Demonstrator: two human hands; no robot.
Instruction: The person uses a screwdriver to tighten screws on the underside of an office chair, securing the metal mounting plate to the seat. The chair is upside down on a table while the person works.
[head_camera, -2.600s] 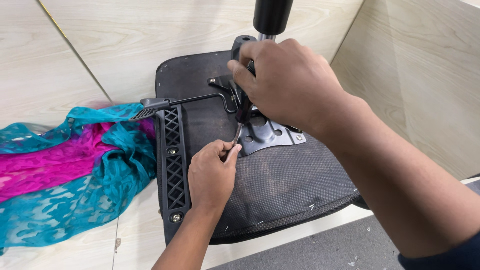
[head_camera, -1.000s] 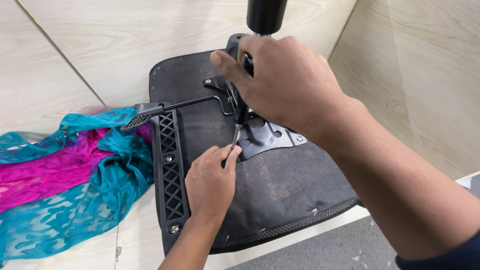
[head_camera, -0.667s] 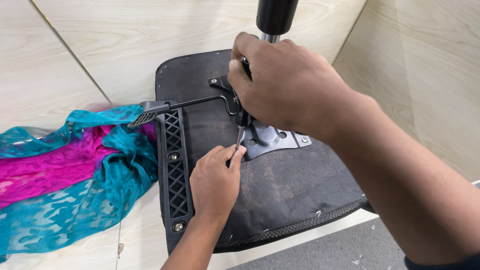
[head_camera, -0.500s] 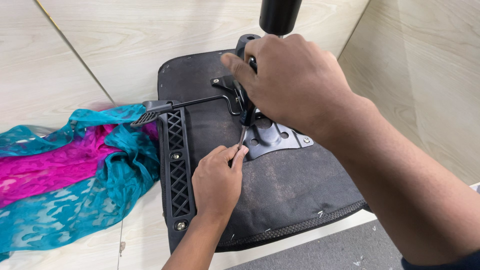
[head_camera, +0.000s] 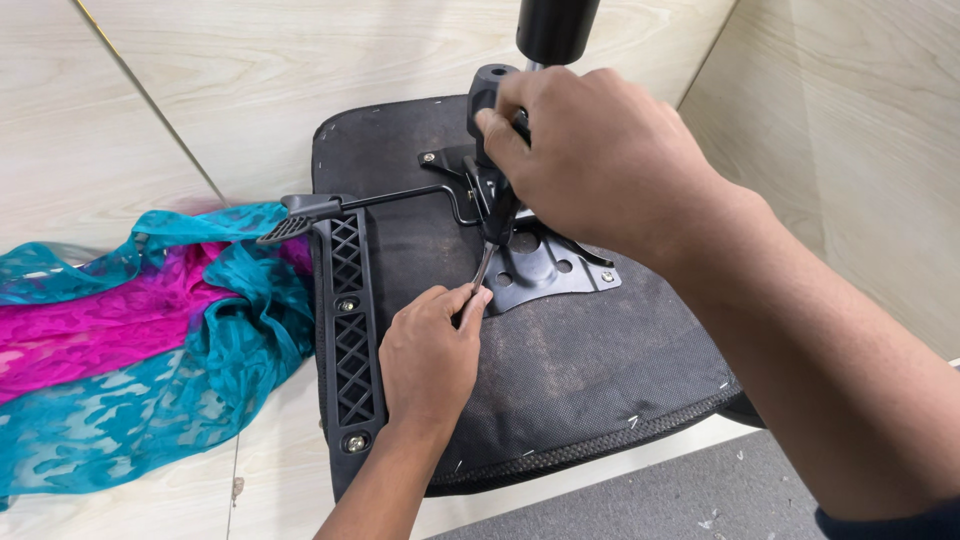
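An upturned black office chair seat (head_camera: 560, 400) lies on the pale floor, its underside up. A metal tilt mechanism plate (head_camera: 545, 270) is bolted at its middle, with a black gas cylinder (head_camera: 555, 30) rising from it. My right hand (head_camera: 600, 160) is closed over the mechanism's black housing at the cylinder's base. My left hand (head_camera: 430, 350) rests on the seat and pinches the lower end of a thin metal tool (head_camera: 483, 268), whose tip sits at the plate's left edge. A black lever with a flat paddle (head_camera: 300, 215) sticks out left.
A teal and magenta patterned cloth (head_camera: 130, 330) lies bunched on the floor left of the seat. A black lattice bracket (head_camera: 350, 330) with bolts runs along the seat's left side. Pale wood-look panels surround the seat; grey carpet (head_camera: 640, 505) shows at the bottom edge.
My right hand has shifted its grip slightly on the mechanism. My left hand stays on the thin tool. The view has drifted a little.
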